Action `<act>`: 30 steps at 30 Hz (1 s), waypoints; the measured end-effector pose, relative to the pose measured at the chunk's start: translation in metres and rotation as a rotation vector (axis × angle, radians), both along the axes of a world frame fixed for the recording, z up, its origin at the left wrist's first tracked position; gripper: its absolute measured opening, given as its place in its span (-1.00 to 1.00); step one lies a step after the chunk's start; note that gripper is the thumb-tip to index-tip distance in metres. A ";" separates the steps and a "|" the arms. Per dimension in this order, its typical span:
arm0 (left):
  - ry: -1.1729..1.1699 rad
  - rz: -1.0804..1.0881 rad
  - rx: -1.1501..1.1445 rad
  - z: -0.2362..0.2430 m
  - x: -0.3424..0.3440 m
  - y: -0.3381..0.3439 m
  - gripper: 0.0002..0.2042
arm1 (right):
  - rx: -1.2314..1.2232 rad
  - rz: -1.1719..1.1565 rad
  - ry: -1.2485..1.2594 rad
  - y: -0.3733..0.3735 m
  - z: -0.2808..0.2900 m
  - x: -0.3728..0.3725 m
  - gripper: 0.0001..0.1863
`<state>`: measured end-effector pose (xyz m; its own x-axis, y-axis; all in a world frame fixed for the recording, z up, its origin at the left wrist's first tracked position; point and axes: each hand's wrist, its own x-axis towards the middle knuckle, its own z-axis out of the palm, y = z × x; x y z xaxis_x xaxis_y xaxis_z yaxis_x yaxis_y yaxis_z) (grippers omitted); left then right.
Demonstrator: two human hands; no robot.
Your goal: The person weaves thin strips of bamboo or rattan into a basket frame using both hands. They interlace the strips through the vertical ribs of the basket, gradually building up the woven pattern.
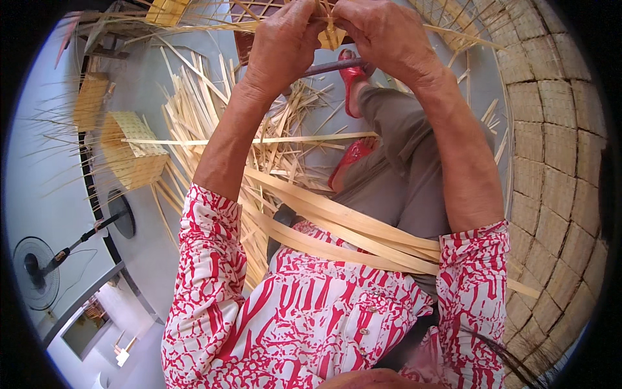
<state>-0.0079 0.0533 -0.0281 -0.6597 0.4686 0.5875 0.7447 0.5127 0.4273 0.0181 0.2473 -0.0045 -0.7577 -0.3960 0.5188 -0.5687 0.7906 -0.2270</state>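
Both of my hands are raised at the top of the view, close together. My left hand [285, 42] is closed, its fingertips pinching pale bamboo strips. My right hand [389, 42] grips the same strips [332, 35] from the other side, with part of them cut off by the upper edge. A dark rod-like tool [334, 67] runs below the hands, one end at my right palm; its kind cannot be made out. Across my lap lie several long, flat bamboo strips [350, 227]. A partly woven bamboo piece with loose strip ends spreads behind my hands.
A heap of loose bamboo strips [278, 155] covers the floor ahead. At left, a partly woven basket [136, 152] bristles with strip ends, near a standing fan [37, 272]. Woven, block-patterned bamboo work [551, 149] rises along the right. My feet wear red shoes [353, 81].
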 end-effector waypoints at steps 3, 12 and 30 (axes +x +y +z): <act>-0.177 -0.010 0.042 0.004 0.008 -0.003 -0.93 | 0.031 0.058 0.019 -0.001 -0.003 -0.001 -0.95; -0.284 -0.054 0.063 0.019 0.028 -0.012 -0.98 | 0.062 -0.107 -0.172 -0.002 0.006 0.015 -0.58; -0.338 -0.247 0.006 0.012 0.043 -0.048 -0.76 | 0.139 0.321 -0.102 -0.005 0.004 -0.001 -0.56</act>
